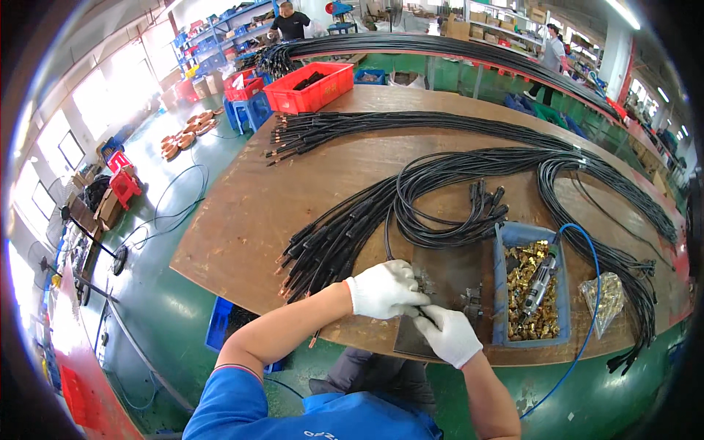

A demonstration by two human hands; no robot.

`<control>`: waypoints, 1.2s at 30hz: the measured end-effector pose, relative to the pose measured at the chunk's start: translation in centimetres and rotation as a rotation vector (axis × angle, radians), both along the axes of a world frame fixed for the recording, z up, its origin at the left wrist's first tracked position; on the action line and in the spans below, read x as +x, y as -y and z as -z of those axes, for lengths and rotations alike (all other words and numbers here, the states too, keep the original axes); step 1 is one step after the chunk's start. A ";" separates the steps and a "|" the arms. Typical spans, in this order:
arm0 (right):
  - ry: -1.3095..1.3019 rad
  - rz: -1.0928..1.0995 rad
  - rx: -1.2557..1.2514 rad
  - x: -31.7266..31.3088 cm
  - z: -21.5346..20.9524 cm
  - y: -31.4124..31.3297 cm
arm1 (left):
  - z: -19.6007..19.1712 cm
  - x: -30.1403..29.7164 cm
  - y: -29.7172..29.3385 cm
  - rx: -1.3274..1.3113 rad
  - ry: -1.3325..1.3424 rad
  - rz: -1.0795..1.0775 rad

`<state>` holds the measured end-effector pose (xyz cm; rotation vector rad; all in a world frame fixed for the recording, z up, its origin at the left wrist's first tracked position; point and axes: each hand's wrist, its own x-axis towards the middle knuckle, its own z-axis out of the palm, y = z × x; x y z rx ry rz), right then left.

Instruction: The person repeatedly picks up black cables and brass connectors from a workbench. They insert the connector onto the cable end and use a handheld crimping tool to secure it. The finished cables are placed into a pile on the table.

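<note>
My left hand [385, 288], in a white glove, is closed around a black cable near the table's front edge. A stretch of that cable [388, 238] rises from behind the fingers toward the coiled cables. My right hand [449, 335], gloved too, pinches a dark end of the cable just right of the left fingertips; the glove hides the very tip. Under both hands lies a dark flat plate [414, 339] with small metal parts on it. To the left spreads a bundle of black cables [334, 246] with copper-coloured ends.
A blue bin [501, 293] of brass fittings [519, 282] stands at right, a grey air tool [539, 286] with a blue hose [598, 293] lying in it. Beside it sits a clear bag [603, 302] of small parts. A red crate [312, 86] is at the far edge. Two people stand farther off.
</note>
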<state>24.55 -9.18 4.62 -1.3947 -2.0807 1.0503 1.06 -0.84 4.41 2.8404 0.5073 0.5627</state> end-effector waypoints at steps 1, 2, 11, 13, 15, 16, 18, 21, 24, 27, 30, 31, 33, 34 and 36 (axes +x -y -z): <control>0.106 0.052 0.152 -0.2 0.0 0.5 | 0.1 0.1 -0.2 0.009 -0.052 -0.018; 0.108 0.101 0.271 -0.5 0.5 0.8 | 0.0 -0.3 -0.3 0.030 -0.051 -0.037; 0.397 0.028 0.589 -0.8 2.3 0.1 | -2.7 -2.2 0.1 0.032 -0.113 -0.153; 0.338 0.005 0.567 -0.8 2.0 -0.3 | -2.9 -1.9 0.1 0.020 -0.080 -0.118; 0.297 -0.009 0.531 -1.0 2.4 -0.5 | -1.7 -1.3 0.0 -0.066 0.001 -0.060; 0.297 -0.008 0.493 -0.9 2.4 -0.5 | -1.7 -1.3 -0.1 -0.069 -0.028 -0.058; 0.294 -0.023 0.417 -0.7 2.0 -0.8 | -1.9 -1.5 -0.1 -0.079 -0.084 -0.070; 0.394 -0.067 0.296 0.9 1.1 -1.0 | -1.6 -2.1 0.0 -0.076 -0.042 -0.124; 0.227 0.097 0.158 2.6 0.3 -1.0 | -2.4 -2.1 -0.4 -0.051 -0.082 -0.107; -0.255 0.293 -0.022 2.4 0.8 -1.2 | -2.3 -1.6 -0.4 -0.039 -0.097 -0.096; -0.400 0.260 -0.560 0.9 -0.8 -2.1 | -2.4 -1.6 0.0 0.008 -0.086 -0.108; -0.258 0.181 -0.401 0.4 -0.8 -2.4 | -2.3 -1.3 -0.1 0.033 -0.067 -0.104; -0.178 0.004 -0.153 -0.5 0.6 -2.9 | -1.9 -1.5 0.0 0.016 -0.044 -0.123; -0.128 -0.008 -0.105 -0.7 1.2 -3.1 | -1.8 -1.4 -0.1 0.007 -0.047 -0.121; -0.067 -0.006 -0.069 -1.1 1.3 -3.2 | -1.7 -1.3 -0.2 -0.003 -0.051 -0.121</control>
